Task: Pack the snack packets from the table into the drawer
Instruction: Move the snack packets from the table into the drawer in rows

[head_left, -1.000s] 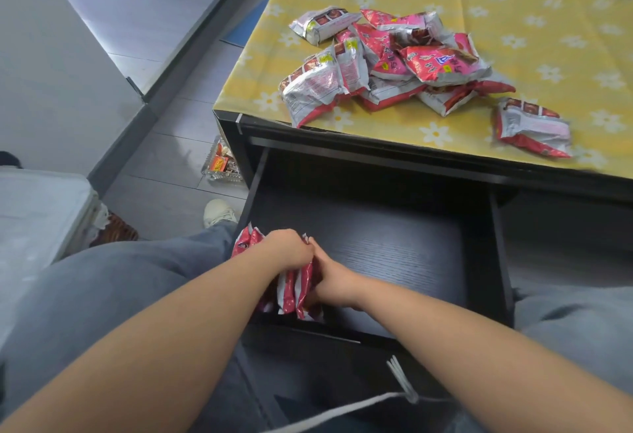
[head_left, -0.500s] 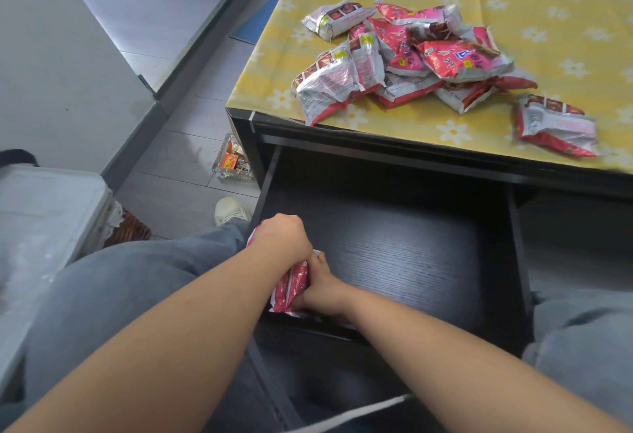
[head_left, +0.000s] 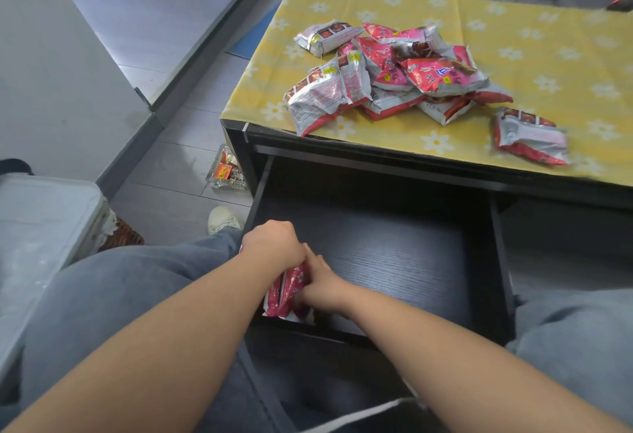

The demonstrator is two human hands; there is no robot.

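Observation:
A black drawer (head_left: 394,254) is pulled out below the table. Several red and silver snack packets (head_left: 286,290) stand on edge in its near left corner. My left hand (head_left: 274,244) presses on them from the left and above, and my right hand (head_left: 320,283) grips them from the right. Both hands partly hide the packets. A pile of snack packets (head_left: 387,72) lies on the yellow flowered tablecloth (head_left: 548,42). One separate packet (head_left: 529,136) lies near the table's front right edge.
A glass dish (head_left: 226,168) with small wrappers sits on the floor left of the table. A white shoe (head_left: 222,218) shows beside the drawer. My knees in grey trousers flank the drawer. A white cushioned seat (head_left: 41,223) stands at the left.
The camera has tilted, so the table sits lower in view. Both hands stay on the packets in the drawer's near left corner, pressed closer together.

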